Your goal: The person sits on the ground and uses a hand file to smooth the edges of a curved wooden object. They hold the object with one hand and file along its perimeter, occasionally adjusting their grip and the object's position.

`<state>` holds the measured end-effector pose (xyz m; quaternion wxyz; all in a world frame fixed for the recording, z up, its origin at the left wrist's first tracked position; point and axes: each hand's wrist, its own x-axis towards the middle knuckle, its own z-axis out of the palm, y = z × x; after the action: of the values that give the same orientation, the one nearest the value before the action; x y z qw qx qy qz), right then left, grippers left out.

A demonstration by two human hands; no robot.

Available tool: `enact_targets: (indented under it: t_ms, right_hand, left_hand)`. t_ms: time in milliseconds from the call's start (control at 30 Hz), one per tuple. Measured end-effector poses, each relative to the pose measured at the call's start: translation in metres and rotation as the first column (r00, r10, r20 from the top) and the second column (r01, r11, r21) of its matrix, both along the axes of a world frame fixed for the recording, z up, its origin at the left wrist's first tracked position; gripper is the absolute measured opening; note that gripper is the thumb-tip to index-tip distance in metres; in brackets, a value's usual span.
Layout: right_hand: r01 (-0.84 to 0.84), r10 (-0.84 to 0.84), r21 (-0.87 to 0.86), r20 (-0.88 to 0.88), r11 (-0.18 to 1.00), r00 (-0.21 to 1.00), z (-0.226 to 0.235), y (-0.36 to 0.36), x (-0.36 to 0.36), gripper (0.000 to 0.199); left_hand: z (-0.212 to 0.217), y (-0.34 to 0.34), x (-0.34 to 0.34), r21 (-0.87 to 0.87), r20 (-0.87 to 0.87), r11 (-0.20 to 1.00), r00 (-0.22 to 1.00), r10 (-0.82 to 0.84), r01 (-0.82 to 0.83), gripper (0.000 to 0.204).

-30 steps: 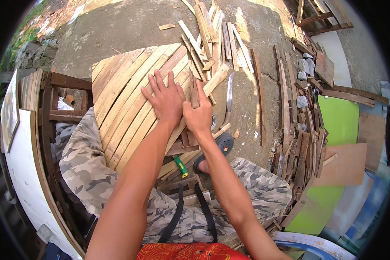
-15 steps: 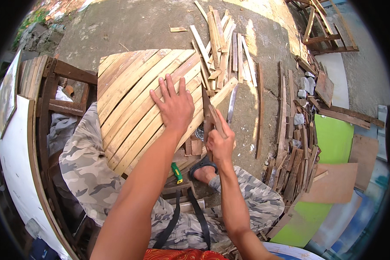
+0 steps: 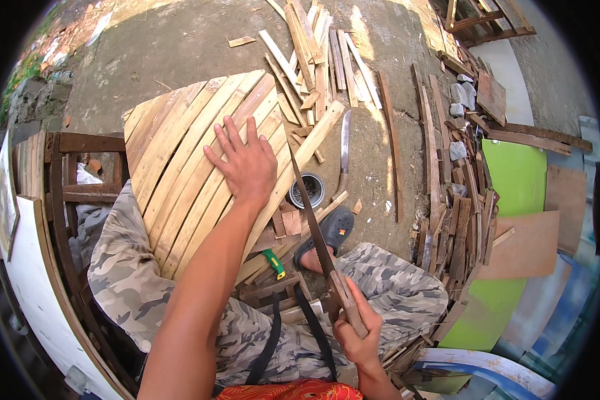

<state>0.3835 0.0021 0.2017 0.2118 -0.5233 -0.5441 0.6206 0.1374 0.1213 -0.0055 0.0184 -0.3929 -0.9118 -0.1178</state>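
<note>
Step in hand, as judged: sawing at the right-hand side of the slatted wooden panel (image 3: pixel 187 147), with the handsaw (image 3: pixel 317 230) at the near end of a stroke. Left hand (image 3: pixel 243 167) lay flat on the slats, fingers spread wide, apparently steadying the work. Right hand (image 3: pixel 360 333) was closed around the saw's wooden handle (image 3: pixel 348 303), low over the person's lap. Next move seemed to call for a push away along the blade line, left palm kept firm and clear of the teeth.

Orientation: saw's long axis ran obliquely, handle near the body at lower right, tip away and to the left, over the long outermost slat (image 3: pixel 323 130). Toothed edge faced left. Could not tell whether the tip sat in a cut. Panel lay ahead and left, its slats running from near left to far right, crosswise to the blade
</note>
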Motion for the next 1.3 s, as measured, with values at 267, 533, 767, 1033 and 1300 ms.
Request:
enact_targets:
  t_ms: [267, 533, 767, 1033, 1300]
  right_hand:
    - [-0.069, 0.072, -0.021, 0.209, 0.997, 0.975, -0.125, 0.16, -0.124, 0.067]
    - [-0.054, 0.047, 0.079, 0.086, 0.995, 0.995, -0.001, -0.006, 0.013, 0.072]
    - [-0.09, 0.085, 0.013, 0.194, 0.996, 0.977, -0.037, 0.086, -0.064, 0.069]
    - [-0.063, 0.031, 0.205, 0.154, 0.977, 0.988, -0.119, 0.114, -0.094, 0.073]
    - [-0.158, 0.149, -0.082, -0.108, 0.984, 0.983, 0.018, -0.017, 0.029, 0.084]
  left_hand:
    - [0.003, 0.005, -0.005, -0.047, 0.005, 0.999, 1.0, 0.017, -0.017, 0.051]
    - [-0.009, 0.002, -0.003, 0.041, -0.085, 0.999, 0.996, -0.019, 0.023, 0.052]
    - [0.0, 0.003, -0.003, 0.027, -0.032, 1.0, 0.999, -0.001, 0.002, 0.051]
    - [0.001, 0.003, -0.002, 0.084, -0.009, 0.996, 1.0, -0.014, 0.015, 0.05]
    - [-0.005, 0.004, -0.004, 0.009, -0.003, 1.0, 1.0, -0.005, 0.005, 0.052]
